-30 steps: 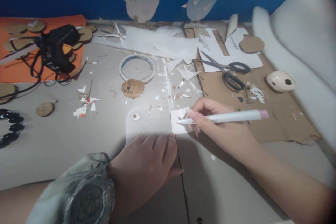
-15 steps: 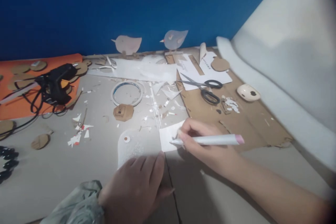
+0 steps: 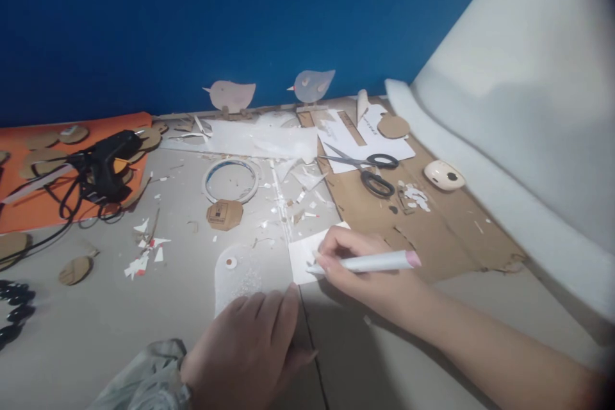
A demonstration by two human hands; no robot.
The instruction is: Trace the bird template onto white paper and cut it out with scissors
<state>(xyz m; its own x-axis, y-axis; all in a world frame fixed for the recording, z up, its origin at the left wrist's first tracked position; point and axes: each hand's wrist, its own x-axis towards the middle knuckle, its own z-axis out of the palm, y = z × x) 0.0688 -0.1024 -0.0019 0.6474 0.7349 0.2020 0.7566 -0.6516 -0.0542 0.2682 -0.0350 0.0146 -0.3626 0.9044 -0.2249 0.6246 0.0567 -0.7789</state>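
Observation:
My right hand point(image 3: 360, 256) is closed around a white marker point(image 3: 379, 262) with a pink end. The marker's tip touches a small piece of white paper point(image 3: 300, 256) lying on the floor. Flat on the floor, with its fingers stretched out, my left hand point(image 3: 254, 339) covers the lower part of a translucent white cutout point(image 3: 235, 278). That cutout carries a small round eye with a brown centre. A fingertip of the left hand reaches the paper's lower corner.
Scissors point(image 3: 379, 182) lie on brown cardboard point(image 3: 432, 243) to the right, near a cream object point(image 3: 444, 175). A tape roll point(image 3: 207, 180), paper scraps point(image 3: 137, 266) and a black glue gun point(image 3: 108, 163) lie leftward. Bird cutouts point(image 3: 233, 96) stand along the blue wall point(image 3: 269, 13).
The view has tilted and shifted slightly, so the background things sit lower. My right hand and the marker have moved a little to the left over the paper; the left hand stays put.

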